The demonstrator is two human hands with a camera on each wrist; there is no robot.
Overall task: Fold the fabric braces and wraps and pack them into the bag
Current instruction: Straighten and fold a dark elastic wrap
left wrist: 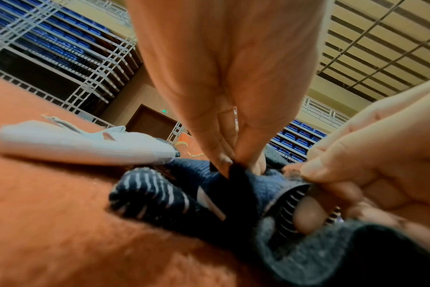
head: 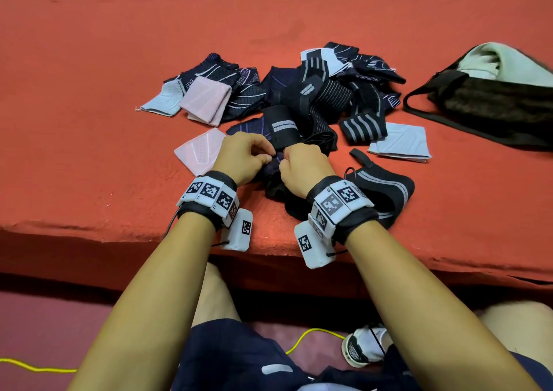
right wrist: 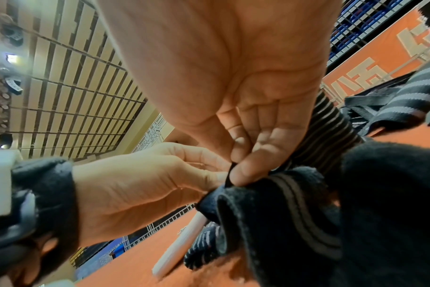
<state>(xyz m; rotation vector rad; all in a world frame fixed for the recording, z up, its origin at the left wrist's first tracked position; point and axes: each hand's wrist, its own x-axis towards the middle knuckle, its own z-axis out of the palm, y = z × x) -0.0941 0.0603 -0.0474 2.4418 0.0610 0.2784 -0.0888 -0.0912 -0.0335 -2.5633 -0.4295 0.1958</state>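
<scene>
In the head view, a dark knitted brace [head: 273, 178] is held at the near edge of the red felt-covered table [head: 89, 91], both hands meeting over it. The left hand [head: 242, 158] and the right hand [head: 302, 166] are each curled, the fingertips pinched on the brace's upper edge. Behind them a loose heap of braces and wraps [head: 314, 91] is spread, dark ribbed elastic mixed with pale blue and pink flat-folded pieces. The bag [head: 484, 100], dark and soft-sided with a pale cloth at its mouth, is set well apart to the right. The fold is judged to be barely begun; the two pinched edges are best drawn level and the cloth laid flat before it is doubled over.

In the left wrist view, a thin black edge of the brace [left wrist: 238, 194] is pinched between thumb and fingers [left wrist: 224, 155] of the left hand [left wrist: 224, 77]. The knit is seen as navy with white dashes and a ribbed band; it is soft and slack, so a light, even pull is advised. The right hand [left wrist: 371, 165] is closed on the neighbouring edge.

In the right wrist view, a black tab is nipped between thumb and forefinger [right wrist: 246, 172] of the right hand [right wrist: 233, 87], with fleecy dark cloth and grey stripes [right wrist: 295, 203] bunched beneath. The left hand [right wrist: 147, 184] is curled just beside it.
</scene>
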